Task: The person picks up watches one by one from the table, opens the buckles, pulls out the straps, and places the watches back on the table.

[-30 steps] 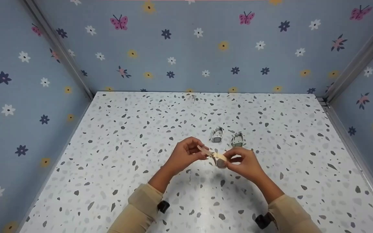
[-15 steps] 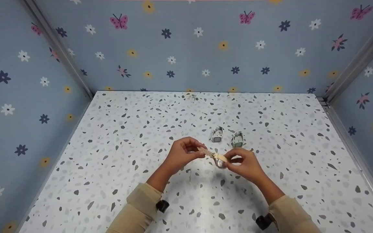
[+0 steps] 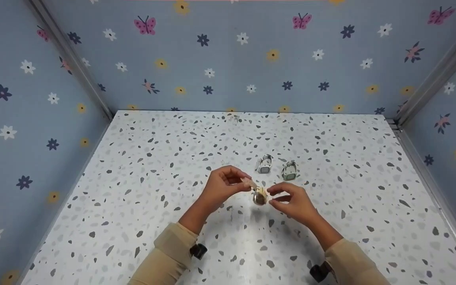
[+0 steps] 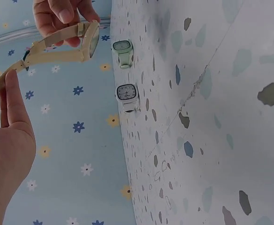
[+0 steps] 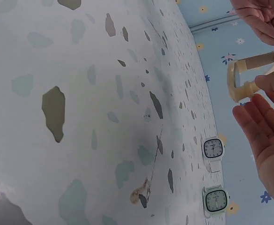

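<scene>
A cream wristwatch (image 3: pixel 260 196) with its strap looped through the buckle is held up above the speckled table. My left hand (image 3: pixel 222 188) pinches the strap's free end between thumb and fingers. On the watch's right side is my right hand (image 3: pixel 293 200), thumb and index finger parted at the edge of its case. Seen from the right wrist, the thumb (image 5: pixel 272 83) overlaps the strap while the other fingers extend below the watch (image 5: pixel 235 79). The left wrist view shows the loop of the cream watch (image 4: pixel 87 42) from the side.
Two more watches stand with straps closed on the table (image 3: pixel 152 158) beyond the hands: a white one (image 3: pixel 265 164) and a pale green one (image 3: pixel 290 171). Blue flowered panels (image 3: pixel 232 55) rise at the back and both sides.
The right hand's fingers have parted from their pinch on the cream watch. The watch has shifted slightly left and turned, while the left hand keeps its hold on the strap.
</scene>
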The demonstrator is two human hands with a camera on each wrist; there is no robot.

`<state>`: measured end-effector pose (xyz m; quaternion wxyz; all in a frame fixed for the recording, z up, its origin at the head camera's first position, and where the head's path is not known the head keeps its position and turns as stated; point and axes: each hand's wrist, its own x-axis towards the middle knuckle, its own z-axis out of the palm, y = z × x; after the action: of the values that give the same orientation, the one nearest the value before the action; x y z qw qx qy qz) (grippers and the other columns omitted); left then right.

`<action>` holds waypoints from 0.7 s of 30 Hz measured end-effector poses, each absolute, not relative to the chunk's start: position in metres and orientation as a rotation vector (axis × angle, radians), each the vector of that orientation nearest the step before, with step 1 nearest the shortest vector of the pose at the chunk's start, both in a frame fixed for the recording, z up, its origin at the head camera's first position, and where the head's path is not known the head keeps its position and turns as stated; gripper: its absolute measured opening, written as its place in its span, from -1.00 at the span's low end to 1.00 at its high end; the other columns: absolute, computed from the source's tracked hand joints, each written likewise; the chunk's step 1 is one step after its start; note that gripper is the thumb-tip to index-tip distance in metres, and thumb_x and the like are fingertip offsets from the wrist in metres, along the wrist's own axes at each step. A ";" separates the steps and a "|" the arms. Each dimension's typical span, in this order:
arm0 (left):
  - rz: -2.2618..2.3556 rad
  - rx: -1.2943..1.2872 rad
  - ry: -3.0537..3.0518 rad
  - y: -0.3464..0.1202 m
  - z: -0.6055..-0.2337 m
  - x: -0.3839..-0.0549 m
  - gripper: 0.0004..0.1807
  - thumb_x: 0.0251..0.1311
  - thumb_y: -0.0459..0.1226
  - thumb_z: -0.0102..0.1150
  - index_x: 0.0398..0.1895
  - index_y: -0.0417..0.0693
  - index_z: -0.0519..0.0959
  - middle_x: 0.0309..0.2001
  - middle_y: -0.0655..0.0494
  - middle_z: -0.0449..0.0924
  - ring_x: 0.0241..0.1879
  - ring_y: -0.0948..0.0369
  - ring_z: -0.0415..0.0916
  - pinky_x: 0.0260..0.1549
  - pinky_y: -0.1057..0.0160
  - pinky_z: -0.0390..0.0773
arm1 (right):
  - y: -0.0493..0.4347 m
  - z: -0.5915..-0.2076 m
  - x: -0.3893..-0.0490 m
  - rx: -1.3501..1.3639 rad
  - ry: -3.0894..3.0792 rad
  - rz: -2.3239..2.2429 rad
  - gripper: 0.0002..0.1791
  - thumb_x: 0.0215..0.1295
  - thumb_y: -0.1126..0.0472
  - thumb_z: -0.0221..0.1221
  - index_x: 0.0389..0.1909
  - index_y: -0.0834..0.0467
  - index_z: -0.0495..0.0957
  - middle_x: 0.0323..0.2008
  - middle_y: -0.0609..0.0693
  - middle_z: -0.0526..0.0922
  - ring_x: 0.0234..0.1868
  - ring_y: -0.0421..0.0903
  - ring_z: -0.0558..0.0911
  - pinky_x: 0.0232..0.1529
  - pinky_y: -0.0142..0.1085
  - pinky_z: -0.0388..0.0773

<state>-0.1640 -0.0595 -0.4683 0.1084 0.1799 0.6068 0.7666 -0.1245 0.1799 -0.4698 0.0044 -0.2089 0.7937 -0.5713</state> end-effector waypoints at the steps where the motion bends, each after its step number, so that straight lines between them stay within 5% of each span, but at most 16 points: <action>1: 2.251 0.529 1.798 -0.060 -0.468 -0.164 -0.79 0.08 -0.46 0.38 -0.24 -0.34 0.57 -0.17 -0.17 0.63 -0.24 0.02 0.63 -0.13 -0.03 0.65 | 0.180 -0.468 -0.124 -0.649 2.492 -1.789 -0.73 0.14 0.55 0.28 -0.10 0.40 0.60 -0.13 0.27 0.62 -0.10 0.20 0.63 -0.12 -0.18 0.67; 8: 2.238 0.507 1.830 -0.061 -0.468 -0.165 -0.79 0.06 -0.46 0.40 -0.25 -0.34 0.58 -0.17 -0.14 0.65 -0.25 0.04 0.63 -0.14 0.01 0.66 | 0.177 -0.455 -0.124 -0.657 2.523 -1.783 -0.72 0.17 0.51 0.28 -0.08 0.42 0.58 -0.11 0.29 0.61 -0.07 0.31 0.58 -0.08 -0.14 0.65; 21: 2.232 0.562 1.846 -0.052 -0.466 -0.162 -0.79 0.08 -0.45 0.39 -0.25 -0.37 0.58 -0.19 -0.11 0.65 -0.25 0.07 0.61 -0.19 0.14 0.67 | 0.163 -0.445 -0.126 -0.676 2.570 -1.810 -0.85 0.21 0.46 0.27 -0.19 0.39 0.64 -0.19 0.19 0.66 -0.12 0.07 0.64 -0.14 -0.23 0.67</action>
<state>-0.1622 -0.0522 -0.4664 0.0953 0.1897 0.6228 0.7530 -0.1263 0.1628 -0.4446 -0.0366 -0.2101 0.7988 -0.5626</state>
